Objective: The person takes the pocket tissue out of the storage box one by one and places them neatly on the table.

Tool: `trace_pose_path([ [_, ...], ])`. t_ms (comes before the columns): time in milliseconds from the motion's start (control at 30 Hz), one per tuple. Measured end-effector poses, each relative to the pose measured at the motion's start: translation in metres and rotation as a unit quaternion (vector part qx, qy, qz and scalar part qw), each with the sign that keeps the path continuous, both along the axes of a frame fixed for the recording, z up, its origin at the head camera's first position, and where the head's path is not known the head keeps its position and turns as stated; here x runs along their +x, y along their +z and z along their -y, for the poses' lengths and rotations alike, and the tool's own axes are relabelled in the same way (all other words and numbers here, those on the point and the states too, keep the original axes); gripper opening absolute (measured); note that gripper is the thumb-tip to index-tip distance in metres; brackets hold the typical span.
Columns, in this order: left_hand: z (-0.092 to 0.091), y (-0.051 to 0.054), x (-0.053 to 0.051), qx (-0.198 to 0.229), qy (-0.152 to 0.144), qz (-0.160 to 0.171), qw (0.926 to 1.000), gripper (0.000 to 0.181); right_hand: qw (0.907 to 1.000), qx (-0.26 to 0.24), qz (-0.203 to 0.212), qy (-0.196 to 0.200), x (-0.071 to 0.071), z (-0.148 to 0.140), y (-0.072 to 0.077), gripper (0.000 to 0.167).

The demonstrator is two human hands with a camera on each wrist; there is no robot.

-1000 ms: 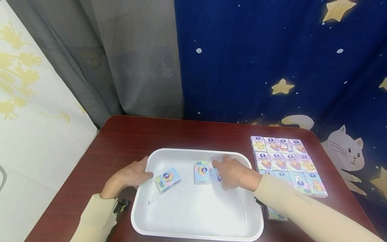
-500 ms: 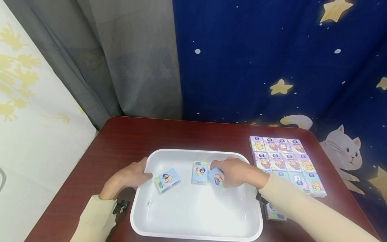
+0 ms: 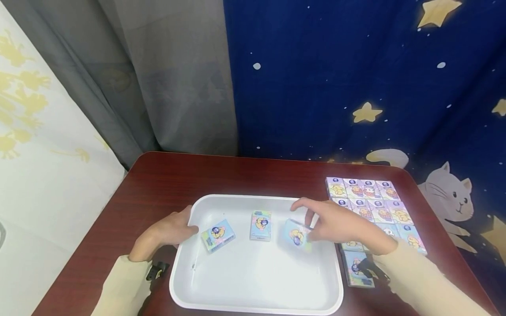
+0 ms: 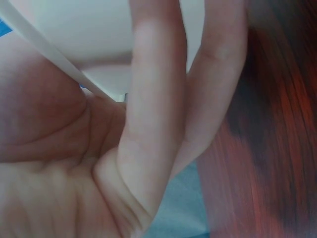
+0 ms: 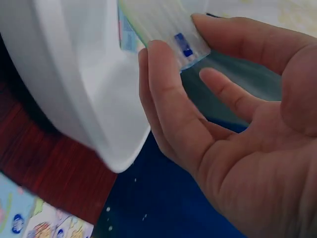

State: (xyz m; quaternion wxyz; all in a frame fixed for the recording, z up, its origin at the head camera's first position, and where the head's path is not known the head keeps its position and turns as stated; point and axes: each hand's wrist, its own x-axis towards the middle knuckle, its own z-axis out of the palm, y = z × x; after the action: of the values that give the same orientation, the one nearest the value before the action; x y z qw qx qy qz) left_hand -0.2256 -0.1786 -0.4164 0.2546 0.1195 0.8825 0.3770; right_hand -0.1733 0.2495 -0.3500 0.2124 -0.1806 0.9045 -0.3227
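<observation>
My left hand (image 3: 168,229) grips the left rim of a white tray (image 3: 245,278), thumb over the edge; in the left wrist view, its fingers (image 4: 153,99) reach along the tray's outer side. With my right hand (image 3: 344,226) I pinch a small blue tissue pack (image 3: 295,233) at the tray's right side. The right wrist view shows this pack (image 5: 166,29) between thumb and fingers, its wrapper pleated with a dark blue mark. Two similar packs lie in the tray: an upright one (image 3: 260,226) in the middle and a slanted one (image 3: 218,235) at left.
Rows of purple and blue tissue packs (image 3: 371,211) lie close together on the dark red table (image 3: 253,173), right of the tray. Another blue pack (image 3: 356,265) lies nearer, partly under my right wrist. Grey and starry blue curtains (image 3: 292,96) hang behind the table.
My right hand has drawn back to the right, and the pack it holds has shifted right and come into fuller view. The left hand stays on the rim.
</observation>
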Motion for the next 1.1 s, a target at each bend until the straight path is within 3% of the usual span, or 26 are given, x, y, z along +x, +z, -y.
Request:
trace_pose_path([
  [167,0.001,0.000,-0.001,0.010,-0.005,-0.001,0.9999,0.062,0.9990,-0.033,0.001,-0.028,0.013,-0.022,0.000,0.064],
  [367,0.001,0.000,0.000,0.011,-0.004,-0.002,0.9999,0.061,0.9969,-0.032,0.008,-0.071,0.027,-0.042,-0.004,0.066],
  [733,0.002,-0.001,0.001,0.015,-0.003,0.000,0.9999,0.062,0.9930,-0.068,0.011,-0.096,0.049,-0.086,-0.020,0.073],
  [900,0.001,0.000,0.001,0.017,-0.004,0.002,0.9998,0.061,0.9833,-0.114,0.046,-0.134,0.068,-0.110,-0.032,0.076],
  [1100,0.001,-0.001,0.001,0.028,-0.005,0.006,0.9996,0.062,0.9710,-0.141,0.059,-0.184,0.092,-0.140,-0.053,0.066],
])
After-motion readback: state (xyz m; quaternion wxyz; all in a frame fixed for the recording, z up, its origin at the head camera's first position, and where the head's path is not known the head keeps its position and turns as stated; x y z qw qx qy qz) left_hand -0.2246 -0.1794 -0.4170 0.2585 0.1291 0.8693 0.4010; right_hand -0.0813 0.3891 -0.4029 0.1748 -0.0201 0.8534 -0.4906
